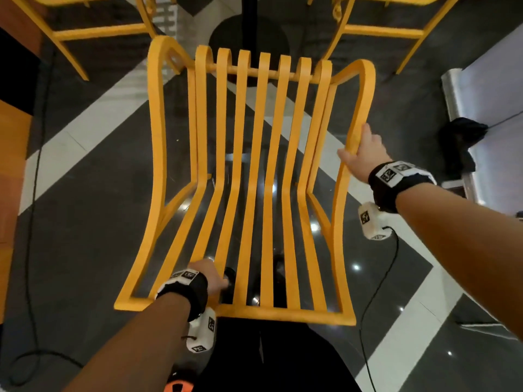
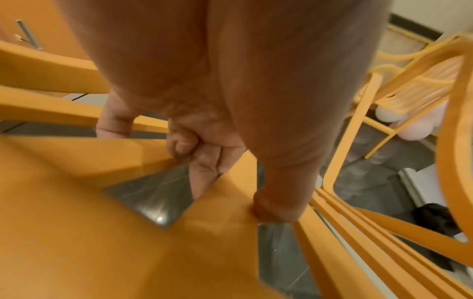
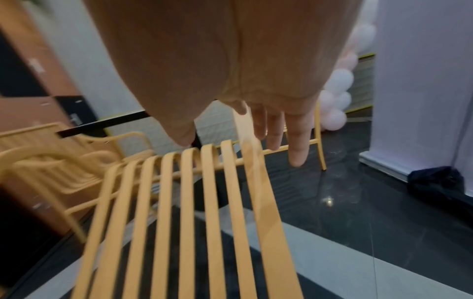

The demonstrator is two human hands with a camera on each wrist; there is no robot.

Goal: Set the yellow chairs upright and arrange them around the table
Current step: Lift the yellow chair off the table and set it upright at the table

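A yellow slatted chair (image 1: 283, 314) hangs tilted in front of me above the dark floor, its seat end pointing at the table. My left hand (image 1: 210, 278) grips a slat close to the near rail; in the left wrist view its fingers (image 2: 204, 157) curl round the yellow bar (image 2: 76, 222). My right hand (image 1: 365, 149) lies on the right armrest, thumb on one side and fingers on the other. The right wrist view shows those fingers (image 3: 271, 129) straight over the slats (image 3: 212, 202). The table's black round base (image 1: 249, 35) stands just beyond the chair.
Two more yellow chairs stand at the far left (image 1: 70, 32) and far right (image 1: 396, 29) of the table. An orange wooden cabinet (image 1: 11, 137) lines the left side. A white column (image 1: 495, 94) with a black bundle (image 1: 461, 137) is at right. Cables trail on the floor; pale balloons (image 3: 335, 101) sit behind.
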